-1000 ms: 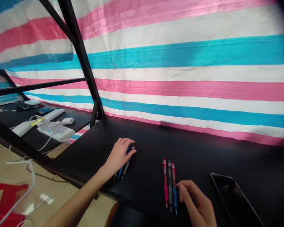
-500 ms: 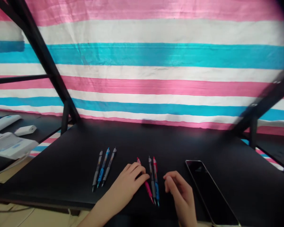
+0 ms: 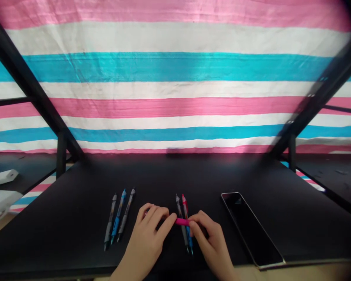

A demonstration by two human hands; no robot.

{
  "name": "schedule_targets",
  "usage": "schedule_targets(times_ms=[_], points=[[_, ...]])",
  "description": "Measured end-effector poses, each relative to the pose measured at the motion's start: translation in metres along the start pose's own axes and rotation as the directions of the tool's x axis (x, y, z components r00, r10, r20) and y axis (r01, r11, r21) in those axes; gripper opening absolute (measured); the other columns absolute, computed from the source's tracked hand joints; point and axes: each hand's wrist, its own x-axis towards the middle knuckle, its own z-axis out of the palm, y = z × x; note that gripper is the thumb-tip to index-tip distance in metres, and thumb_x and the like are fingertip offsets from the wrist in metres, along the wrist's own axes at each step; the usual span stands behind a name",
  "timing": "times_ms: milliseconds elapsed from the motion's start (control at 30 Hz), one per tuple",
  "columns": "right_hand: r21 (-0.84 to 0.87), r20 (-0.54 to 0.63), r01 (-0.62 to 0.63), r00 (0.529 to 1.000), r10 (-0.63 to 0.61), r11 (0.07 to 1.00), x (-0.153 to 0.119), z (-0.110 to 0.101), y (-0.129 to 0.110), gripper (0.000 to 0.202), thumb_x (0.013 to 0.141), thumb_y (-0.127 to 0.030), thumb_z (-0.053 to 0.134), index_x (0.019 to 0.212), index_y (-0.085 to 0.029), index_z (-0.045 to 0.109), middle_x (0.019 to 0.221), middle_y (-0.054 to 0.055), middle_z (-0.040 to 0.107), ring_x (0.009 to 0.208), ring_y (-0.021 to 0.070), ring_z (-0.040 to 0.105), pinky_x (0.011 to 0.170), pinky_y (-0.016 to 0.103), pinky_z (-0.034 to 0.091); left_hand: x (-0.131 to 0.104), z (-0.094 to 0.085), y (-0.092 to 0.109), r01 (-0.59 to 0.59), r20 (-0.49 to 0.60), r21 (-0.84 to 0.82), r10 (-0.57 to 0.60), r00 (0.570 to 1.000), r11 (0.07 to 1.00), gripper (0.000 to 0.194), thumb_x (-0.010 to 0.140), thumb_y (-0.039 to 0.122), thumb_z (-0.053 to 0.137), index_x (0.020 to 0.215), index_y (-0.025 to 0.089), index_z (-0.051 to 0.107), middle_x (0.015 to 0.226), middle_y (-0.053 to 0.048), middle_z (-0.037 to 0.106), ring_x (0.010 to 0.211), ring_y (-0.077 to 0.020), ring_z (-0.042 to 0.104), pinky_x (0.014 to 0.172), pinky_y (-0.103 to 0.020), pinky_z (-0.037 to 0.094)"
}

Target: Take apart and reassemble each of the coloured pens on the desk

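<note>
A pink pen (image 3: 181,221) lies crosswise between my two hands, above two other pens. My left hand (image 3: 155,226) is closed around its left part, which the fingers mostly hide. The thumb and fingertips of my right hand (image 3: 207,234) pinch its right end. Beneath it are a grey pen (image 3: 181,220) and a pen with a red top and blue grip (image 3: 190,238), side by side. Left of my left hand lie a grey pen (image 3: 109,226), a blue pen (image 3: 117,218) and another grey pen (image 3: 125,216).
A black phone (image 3: 253,228) rests on the black table (image 3: 152,171) to the right. Dark metal bars (image 3: 43,105) slant up at both sides before a striped sheet (image 3: 175,105). White devices (image 3: 1,201) sit at the far left.
The pink pen has been lifted and turned from lengthwise to crosswise. My right hand has moved left and closed on its end. The view has shifted a little to the right.
</note>
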Motion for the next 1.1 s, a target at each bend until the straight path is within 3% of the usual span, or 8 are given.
schedule_targets(times_ms=[300,467,533,600,700,767,867,1100], points=[[-0.017,-0.131,0.008,0.991,-0.010,1.000,-0.001,0.003,0.007,0.020,0.091,-0.025,0.062,0.083,-0.020,0.079,0.062,0.001,0.064,0.057,0.0160,0.062,0.055,0.023,0.048,0.000,0.014,0.011,0.157,0.083,-0.035,-0.154,0.985,0.987,0.031,0.090,0.000,0.039,0.087,0.018,0.064,0.073,-0.003,0.068,0.065,-0.0213,0.059,0.072,-0.040,0.032],[0.062,-0.146,-0.056,0.987,0.065,0.996,-0.001,0.003,0.009,0.019,0.091,-0.029,0.064,0.084,-0.021,0.080,0.061,0.001,0.066,0.056,0.0164,0.065,0.055,0.022,0.050,-0.011,0.013,0.006,0.283,-0.026,-0.242,-0.298,0.954,0.928,0.041,0.091,0.015,0.062,0.129,0.028,0.062,0.118,-0.005,0.074,0.111,-0.0299,0.065,0.111,-0.055,0.028],[0.081,-0.156,-0.082,0.983,0.094,0.993,0.000,0.001,0.008,0.020,0.091,-0.030,0.064,0.080,-0.020,0.078,0.061,0.001,0.067,0.058,0.0165,0.065,0.057,0.023,0.050,-0.018,0.014,0.007,0.455,-0.071,-0.468,-0.546,0.835,0.757,0.060,0.090,0.022,0.067,0.146,0.034,0.048,0.146,-0.006,0.058,0.135,-0.0313,0.051,0.117,-0.054,0.028],[0.085,-0.158,-0.091,0.982,0.104,0.992,0.001,-0.001,0.006,0.023,0.092,-0.032,0.063,0.078,-0.020,0.077,0.062,0.001,0.067,0.059,0.0163,0.065,0.058,0.023,0.049,-0.024,0.018,0.010,0.535,0.008,-0.728,-0.776,0.631,0.428,0.059,0.091,0.029,0.067,0.146,0.037,0.048,0.151,-0.005,0.053,0.138,-0.0291,0.049,0.113,-0.049,0.040],[0.067,-0.118,-0.084,0.989,0.091,0.994,0.001,-0.003,0.005,0.027,0.093,-0.032,0.060,0.074,-0.020,0.074,0.063,0.001,0.066,0.058,0.0156,0.063,0.057,0.023,0.046,-0.026,0.023,0.013,0.461,0.287,-0.884,-0.866,0.410,-0.075,0.051,0.084,0.039,0.076,0.133,0.029,0.062,0.133,-0.009,0.068,0.118,-0.0276,0.066,0.101,-0.041,0.054],[0.042,-0.063,-0.078,0.995,0.081,0.996,0.000,-0.002,0.005,0.029,0.094,-0.032,0.059,0.070,-0.020,0.072,0.063,0.001,0.065,0.057,0.0152,0.061,0.055,0.023,0.044,-0.025,0.024,0.013,0.423,0.400,-0.871,-0.860,0.315,-0.250,0.045,0.075,0.042,0.084,0.113,0.021,0.073,0.109,-0.010,0.078,0.101,-0.0260,0.073,0.091,-0.035,0.059],[0.033,-0.033,-0.081,0.996,0.082,0.996,-0.001,0.001,0.010,0.025,0.093,-0.031,0.062,0.073,-0.021,0.072,0.068,0.002,0.066,0.059,0.0159,0.061,0.055,0.024,0.044,-0.021,0.023,0.012,0.396,0.443,-0.856,-0.866,0.230,-0.333,0.039,0.063,0.044,0.092,0.087,0.017,0.077,0.087,-0.009,0.080,0.087,-0.0234,0.076,0.079,-0.027,0.061],[0.131,-0.050,-0.074,0.995,0.081,0.989,-0.003,0.001,0.013,0.029,0.088,-0.033,0.069,0.116,-0.024,0.068,0.091,0.004,0.073,0.071,0.0184,0.062,0.066,0.027,0.049,-0.020,0.020,0.013,0.367,0.454,-0.857,-0.868,0.204,-0.362,0.039,0.058,0.041,0.095,0.083,0.018,0.076,0.084,-0.007,0.081,0.078,-0.0172,0.075,0.077,-0.021,0.059]])
